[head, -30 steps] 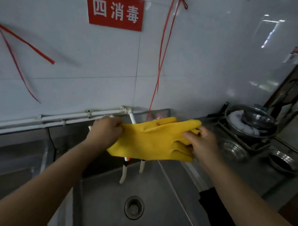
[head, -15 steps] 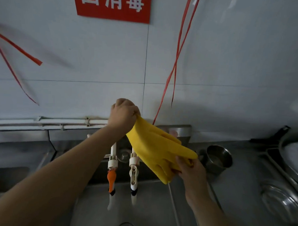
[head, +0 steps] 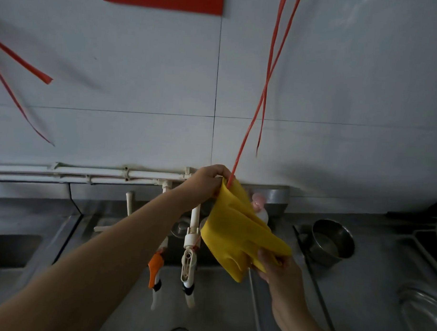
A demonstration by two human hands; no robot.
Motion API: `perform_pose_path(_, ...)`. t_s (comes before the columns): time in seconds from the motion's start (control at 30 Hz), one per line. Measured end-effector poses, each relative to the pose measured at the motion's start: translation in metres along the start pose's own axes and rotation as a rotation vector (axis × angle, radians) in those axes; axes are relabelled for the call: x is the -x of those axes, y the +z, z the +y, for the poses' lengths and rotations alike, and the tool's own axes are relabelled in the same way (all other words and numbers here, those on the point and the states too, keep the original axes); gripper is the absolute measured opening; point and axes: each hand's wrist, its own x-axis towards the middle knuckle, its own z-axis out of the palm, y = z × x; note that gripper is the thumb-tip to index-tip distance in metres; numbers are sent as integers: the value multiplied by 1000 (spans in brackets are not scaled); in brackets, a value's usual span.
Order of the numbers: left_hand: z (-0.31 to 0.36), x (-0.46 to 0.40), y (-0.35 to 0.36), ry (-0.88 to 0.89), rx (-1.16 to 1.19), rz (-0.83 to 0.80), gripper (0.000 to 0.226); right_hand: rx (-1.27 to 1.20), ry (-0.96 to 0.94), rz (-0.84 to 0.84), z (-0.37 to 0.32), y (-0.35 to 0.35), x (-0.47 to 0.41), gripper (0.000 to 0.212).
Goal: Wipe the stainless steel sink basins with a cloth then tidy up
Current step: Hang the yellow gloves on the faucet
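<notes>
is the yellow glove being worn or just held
Held, not worn. The glove hangs limp between bare hands: left hand grips its cuff, right hand pinches its fingers.

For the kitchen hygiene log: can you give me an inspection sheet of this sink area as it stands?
Surface: steel sink basin, drain at bottom edge.
Job's things: yellow rubber gloves, held up over the basin; no cloth seen.
Clutter: steel bowl on counter; pink-capped bottle behind gloves.
Hands: left hand grips cuffs; right hand pinches fingertips.
Cables: red string hangs to the left hand.
Surroundings: white tiled wall, red sign, white taps.
</notes>
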Motion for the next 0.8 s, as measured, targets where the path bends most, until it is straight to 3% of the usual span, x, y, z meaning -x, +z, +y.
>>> perform_pose_path(0.1,-4,3,0,-4,3,-78,26,23,11,21,5,3,0,42)
perform_pose_path(0.23,-16,3,-8,-12,-299,-93,28,4,68,-12,14,11,0,40)
perform_pose_path(0.33,-24,4,-14,-50,-382,-52,22,-69,120,-35,18,19,1,45)
perform_pose_path(0.47,-28,8,-10,-58,-293,-46,27,-97,188,-9,28,25,1,52)
perform_pose_path(0.63,-32,18,-3,-83,-207,-28,52,-70,220,25,34,25,2,39)
perform_pose_path(0.8,-35,33,-4,-86,-176,-29,46,-44,278,87,39,25,7,59)
